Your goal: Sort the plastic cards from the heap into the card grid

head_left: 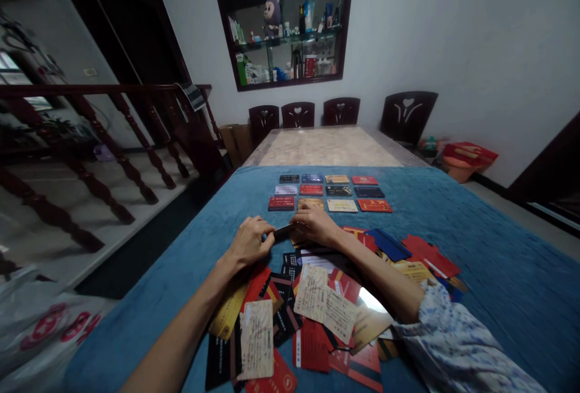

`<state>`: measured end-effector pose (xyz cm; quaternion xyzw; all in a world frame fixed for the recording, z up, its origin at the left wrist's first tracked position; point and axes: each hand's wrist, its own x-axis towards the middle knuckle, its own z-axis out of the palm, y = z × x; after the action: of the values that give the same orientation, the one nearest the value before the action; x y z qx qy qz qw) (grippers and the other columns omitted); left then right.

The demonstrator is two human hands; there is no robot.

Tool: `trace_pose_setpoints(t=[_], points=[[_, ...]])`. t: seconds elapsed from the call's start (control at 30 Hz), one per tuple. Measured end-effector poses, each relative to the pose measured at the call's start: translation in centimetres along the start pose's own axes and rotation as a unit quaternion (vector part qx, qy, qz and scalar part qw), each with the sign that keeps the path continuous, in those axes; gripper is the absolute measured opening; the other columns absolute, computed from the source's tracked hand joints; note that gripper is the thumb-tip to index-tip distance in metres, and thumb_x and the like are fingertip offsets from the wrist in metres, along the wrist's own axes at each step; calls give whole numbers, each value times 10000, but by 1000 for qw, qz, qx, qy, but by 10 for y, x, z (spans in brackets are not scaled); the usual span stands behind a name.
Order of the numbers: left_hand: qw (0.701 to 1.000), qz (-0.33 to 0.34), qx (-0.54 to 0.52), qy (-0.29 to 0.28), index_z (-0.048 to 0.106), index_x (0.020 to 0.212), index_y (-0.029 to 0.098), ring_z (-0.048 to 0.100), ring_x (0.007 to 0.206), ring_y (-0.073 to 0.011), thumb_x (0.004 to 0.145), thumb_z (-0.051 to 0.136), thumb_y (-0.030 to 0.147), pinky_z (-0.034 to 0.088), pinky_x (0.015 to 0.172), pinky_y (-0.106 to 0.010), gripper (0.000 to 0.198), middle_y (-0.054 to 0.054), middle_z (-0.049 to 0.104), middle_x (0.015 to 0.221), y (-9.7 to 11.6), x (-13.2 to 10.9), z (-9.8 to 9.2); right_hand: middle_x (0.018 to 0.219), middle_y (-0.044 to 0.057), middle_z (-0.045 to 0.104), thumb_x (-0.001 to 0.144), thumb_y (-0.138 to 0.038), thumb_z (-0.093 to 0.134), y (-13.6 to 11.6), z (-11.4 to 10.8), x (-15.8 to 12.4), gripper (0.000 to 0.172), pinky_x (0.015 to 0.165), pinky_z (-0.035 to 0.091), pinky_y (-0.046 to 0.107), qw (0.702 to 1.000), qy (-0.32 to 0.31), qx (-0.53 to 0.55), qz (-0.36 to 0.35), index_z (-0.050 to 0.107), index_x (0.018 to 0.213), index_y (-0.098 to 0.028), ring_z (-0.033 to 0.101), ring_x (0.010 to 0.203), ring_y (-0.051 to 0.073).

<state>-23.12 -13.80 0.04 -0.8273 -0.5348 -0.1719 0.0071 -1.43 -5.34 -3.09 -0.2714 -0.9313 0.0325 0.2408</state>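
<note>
Between my two hands is a dark card (283,230), seen nearly edge-on. My left hand (248,242) pinches its left end between thumb and fingers. The fingers of my right hand (316,224) close on its other end. Just beyond them lie cards in three rows, among them a dark red card (281,203), a cream card (342,205) and a red card (374,205). My right hand partly covers an orange-gold card (310,204). Below my hands and forearms spreads a loose heap of cards, with a blue card (388,244) and a cream card (257,338) on top.
A blue cloth (194,260) covers the near part of the table, and its far end (317,146) is bare. Several dark chairs (408,116) stand around the far end. A railing (122,133) runs along the left, with a white plastic bag (49,326) nearer.
</note>
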Motion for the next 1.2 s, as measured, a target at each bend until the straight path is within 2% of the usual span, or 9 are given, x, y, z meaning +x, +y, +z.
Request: trace_pose_setpoints(t=[0.1,0.2,0.3,0.5,0.7,0.9,1.03,1.2], points=[[1000,5,1,9,745,951,174,616,887,-212,879,496,142,444,834,-365,260,-72,743,904,-6,0,1,928,78,698,892,-153,599,0,4,0,172,817,391,329,1000,17,7,17,713,1009,-206,548,976,223],[1000,6,4,15,728,1047,179,609,911,-213,882,495,127,460,851,-367,290,-81,737,951,-11,1,4,977,81,670,859,-93,605,-2,5,0,267,821,409,305,998,31,18,47,677,1094,-196,566,935,194],[1000,3,1,17,711,1107,191,603,923,-209,876,494,101,469,863,-361,329,-77,728,969,-15,2,7,996,87,647,844,-105,617,-4,4,-2,301,801,412,281,997,31,18,70,653,1132,-188,567,910,185],[999,-28,-1,45,679,1130,200,600,869,-206,876,490,108,481,856,-351,330,-76,675,970,-21,3,14,963,74,666,840,-93,570,-5,4,-3,335,770,396,279,998,35,-14,59,642,1147,-205,561,891,190],[999,-37,12,29,638,1098,197,604,871,-212,891,458,121,460,832,-341,285,-67,674,939,-15,2,14,1085,116,692,859,-139,611,-11,1,-1,431,860,400,337,997,-23,-31,67,575,1286,-180,577,1014,230],[997,-67,44,-20,502,1281,208,626,972,-243,863,507,134,434,871,-366,424,-76,690,1072,-10,0,19,1159,132,668,872,-160,602,-17,1,0,536,931,383,383,993,-68,-58,74,501,1398,-185,547,1103,255],[995,-86,42,-30,472,1309,206,632,999,-252,856,510,111,432,891,-378,464,-88,689,1102,-7,1,20,1201,147,622,862,-151,587,-15,6,1,548,939,387,397,993,-61,-76,66,492,1402,-170,499,1137,268],[997,-75,13,8,481,1299,208,625,1016,-239,886,468,105,434,902,-384,426,-86,677,1162,-7,2,21,1197,145,589,842,-131,584,-11,11,2,579,949,393,410,994,-20,-98,49,478,1410,-168,470,1124,271]])
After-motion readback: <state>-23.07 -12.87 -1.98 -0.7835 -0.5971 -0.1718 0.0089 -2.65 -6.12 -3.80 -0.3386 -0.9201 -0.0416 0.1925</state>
